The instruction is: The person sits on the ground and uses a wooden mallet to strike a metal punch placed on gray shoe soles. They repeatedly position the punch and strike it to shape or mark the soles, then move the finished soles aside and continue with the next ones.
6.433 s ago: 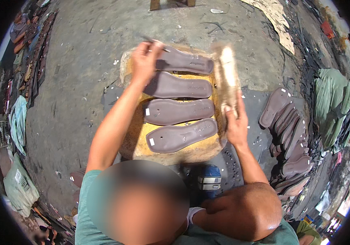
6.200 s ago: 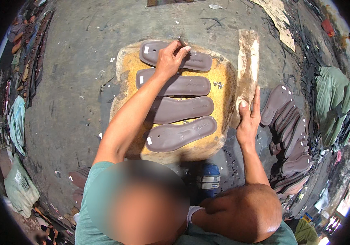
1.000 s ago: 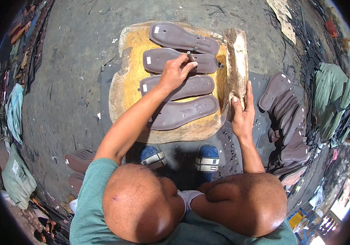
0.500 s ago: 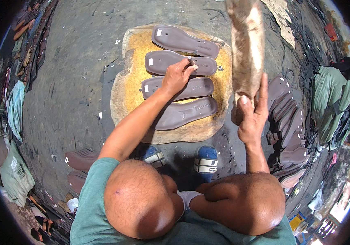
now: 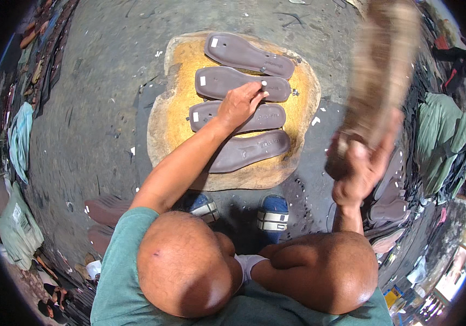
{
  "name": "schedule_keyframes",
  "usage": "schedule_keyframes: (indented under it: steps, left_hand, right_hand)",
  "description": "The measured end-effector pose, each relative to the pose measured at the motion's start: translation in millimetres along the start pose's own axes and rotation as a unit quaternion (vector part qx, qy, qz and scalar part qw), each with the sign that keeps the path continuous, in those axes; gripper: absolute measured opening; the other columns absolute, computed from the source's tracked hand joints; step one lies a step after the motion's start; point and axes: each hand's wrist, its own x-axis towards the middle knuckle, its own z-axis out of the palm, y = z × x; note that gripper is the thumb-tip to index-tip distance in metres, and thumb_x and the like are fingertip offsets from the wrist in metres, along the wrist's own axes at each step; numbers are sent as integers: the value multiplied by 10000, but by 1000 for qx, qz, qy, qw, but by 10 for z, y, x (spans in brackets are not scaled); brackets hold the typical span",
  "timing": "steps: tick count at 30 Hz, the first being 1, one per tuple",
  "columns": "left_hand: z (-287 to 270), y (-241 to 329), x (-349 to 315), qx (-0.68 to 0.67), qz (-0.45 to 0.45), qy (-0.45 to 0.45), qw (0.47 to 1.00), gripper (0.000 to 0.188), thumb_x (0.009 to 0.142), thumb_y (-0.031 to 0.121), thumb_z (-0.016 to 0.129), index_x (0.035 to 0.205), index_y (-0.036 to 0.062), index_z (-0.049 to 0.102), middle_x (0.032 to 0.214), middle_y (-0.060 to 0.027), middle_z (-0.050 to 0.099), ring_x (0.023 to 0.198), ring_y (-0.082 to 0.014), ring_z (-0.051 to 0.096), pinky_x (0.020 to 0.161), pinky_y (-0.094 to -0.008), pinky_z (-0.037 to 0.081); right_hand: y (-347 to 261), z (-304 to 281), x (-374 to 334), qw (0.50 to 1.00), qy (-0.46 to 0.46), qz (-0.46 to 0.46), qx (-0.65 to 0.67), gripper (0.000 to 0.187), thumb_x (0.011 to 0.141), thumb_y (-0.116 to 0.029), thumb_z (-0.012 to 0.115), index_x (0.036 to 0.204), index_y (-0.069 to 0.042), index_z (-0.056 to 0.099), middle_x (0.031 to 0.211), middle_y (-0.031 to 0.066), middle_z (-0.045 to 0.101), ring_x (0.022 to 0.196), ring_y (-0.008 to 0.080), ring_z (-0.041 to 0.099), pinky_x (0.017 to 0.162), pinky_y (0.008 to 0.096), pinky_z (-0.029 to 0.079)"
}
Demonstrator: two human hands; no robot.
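Observation:
Four sandal soles would be several: several brown soles lie in a row across a yellow-topped wooden block point(image 5: 303, 103). On the second sole from the far side point(image 5: 216, 81), my left hand point(image 5: 238, 107) pinches a short punch point(image 5: 264, 85) by its shaft, upright near the sole's right end. Its pale round top shows; its lower tip is hidden. Right of the block, my right hand point(image 5: 355, 176) is closed round a long, thick wooden mallet point(image 5: 382, 70), raised and smeared by motion. The farthest sole point(image 5: 238, 50), third sole point(image 5: 203, 116) and nearest sole point(image 5: 244, 154) lie untouched.
Dark soles point(image 5: 388, 209) are piled on the floor at the right, partly behind my right arm. More brown soles point(image 5: 105, 212) lie at the left. A green cloth bundle point(image 5: 439, 130) is at the far right, and a pale sack point(image 5: 20, 231) at the left. My sandalled feet point(image 5: 274, 214) stand before the block.
My right hand has swung the mallet to the right, away from the block. My left hand has shifted the punch slightly right along the second sole.

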Motion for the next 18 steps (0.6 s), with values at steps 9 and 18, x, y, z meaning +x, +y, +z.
schedule_keyframes:
  steps: [9, 18]
  left_hand:
    - [-91, -119, -53, 90, 3, -66, 994, 157, 741, 74, 722, 826, -15, 624, 781, -200, 628, 769, -421, 640, 701, -510, 521]
    - [-203, -188, 77, -177, -233, -67, 954, 227, 950, 232, 695, 1032, 21, 689, 924, -87, 725, 789, -163, 660, 735, -301, 538]
  right_hand:
    - [954, 193, -486, 916, -263, 129, -274, 641, 956, -233, 624, 1530, -80, 384, 1225, 298, 648, 1093, 441, 664, 923, 475, 519]
    - [956, 36, -586, 859, -265, 160, -409, 646, 966, -339, 573, 1563, -240, 349, 1054, 251, 716, 922, 461, 693, 785, 511, 545]
